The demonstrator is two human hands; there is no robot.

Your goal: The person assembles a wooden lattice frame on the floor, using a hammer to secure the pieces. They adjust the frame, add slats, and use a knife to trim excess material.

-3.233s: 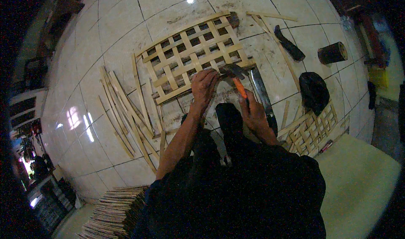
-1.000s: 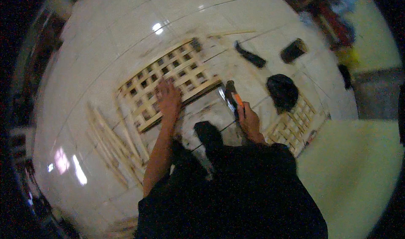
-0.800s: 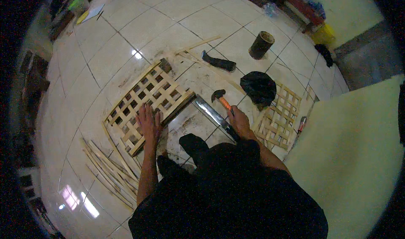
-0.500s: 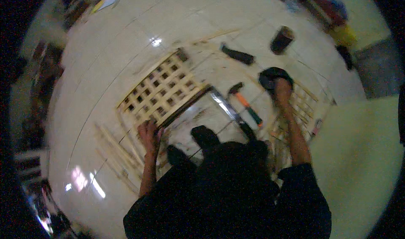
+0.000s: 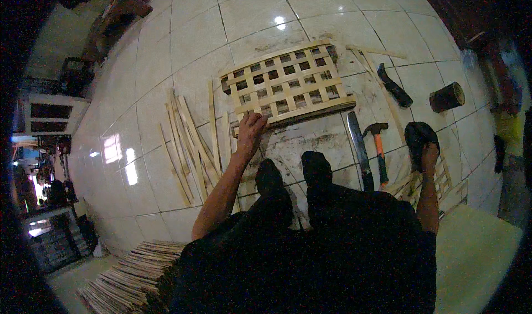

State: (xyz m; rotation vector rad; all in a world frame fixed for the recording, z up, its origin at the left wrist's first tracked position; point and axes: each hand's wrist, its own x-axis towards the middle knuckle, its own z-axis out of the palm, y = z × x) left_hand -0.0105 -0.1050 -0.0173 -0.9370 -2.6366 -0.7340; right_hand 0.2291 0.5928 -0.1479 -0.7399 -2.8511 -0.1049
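Observation:
A woven lattice of pale flat strips lies on a dark wooden board in front of my feet. My left hand grips its near left corner, fingers bent and close together. Off to the right, my right hand is at a black rounded bowl or pouch; its fingers are hidden there. Between the hands lie a long broad-bladed knife and a claw hammer with an orange and dark green handle.
Loose pale strips lie to the left, and a bundle of thin sticks at lower left. A dark curved object and a dark cylinder are at the right. Another lattice lies beside my right forearm.
The view has swung round, so the lattice now appears more level and further right. My left hand stays at the lattice's corner and my right hand stays at the black rounded object.

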